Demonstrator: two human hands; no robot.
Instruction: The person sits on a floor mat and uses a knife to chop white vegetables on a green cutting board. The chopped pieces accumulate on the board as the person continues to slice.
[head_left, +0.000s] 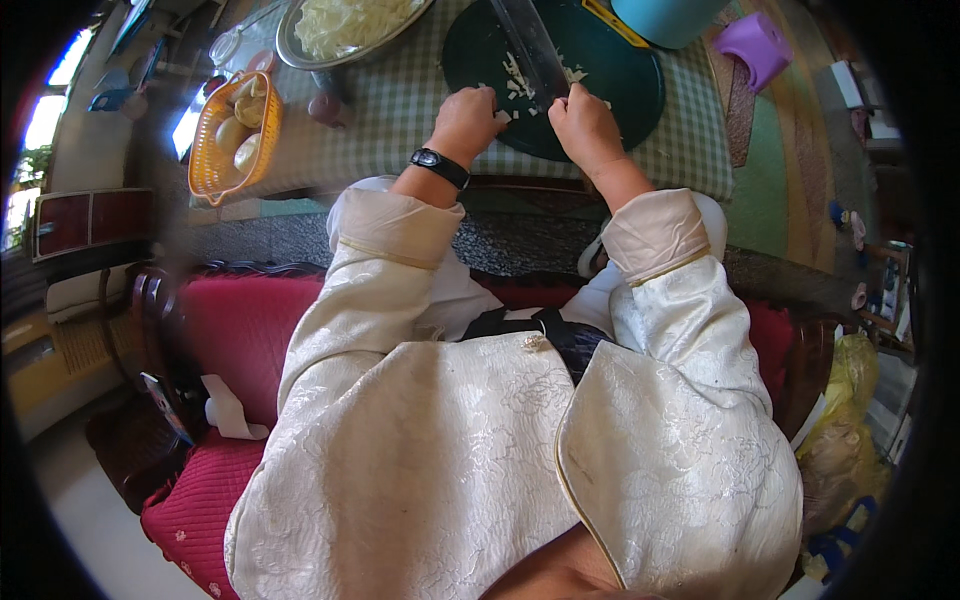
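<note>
My right hand (586, 126) grips a kitchen knife (531, 52) near the handle, its broad blade slanting away across a dark green round cutting board (637, 94). Small white chopped vegetable pieces (517, 79) lie on both sides of the blade. Just left of the knife, my left hand (466, 118) rests with curled fingers over the board's near-left edge. A pale bit shows by its thumb; whether the fingers hold it is hidden. A metal bowl (294, 52) of shredded pale vegetable (349, 26), resembling cabbage, stands farther left.
An orange plastic basket (196, 161) with several round vegetables (231, 135) sits at the left of the green checked tablecloth (375, 142). A yellow-handled tool (615, 22) lies at the board's far edge, near a light blue container (664, 19). Right of the table is a purple plastic stool (754, 49).
</note>
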